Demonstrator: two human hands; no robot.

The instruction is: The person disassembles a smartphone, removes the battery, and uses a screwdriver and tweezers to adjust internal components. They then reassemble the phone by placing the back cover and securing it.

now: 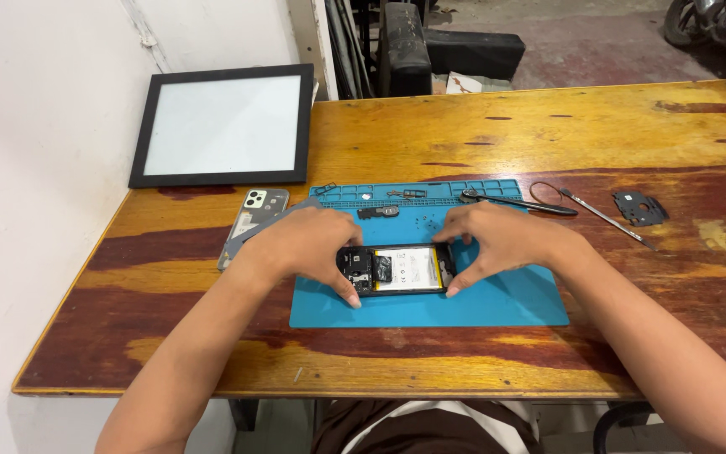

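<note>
On the blue mat [506, 307], the opened phone [398, 270] lies between both hands, left grip [308, 248] and right grip [497, 240] holding its ends.

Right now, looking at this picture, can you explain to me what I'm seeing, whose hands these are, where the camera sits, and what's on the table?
The single picture comes from a camera worn on a person's head, looking down at their own two bare hands; no machine is involved. The left hand and right hand each grip one end of an opened phone, its back removed so the battery shows. It lies on a blue work mat on a wooden table. Beside the left hand lies the phone's back cover, with a black-framed panel leaning against the wall. To the right lie tweezers, a thin metal tool and a small dark part.
</note>
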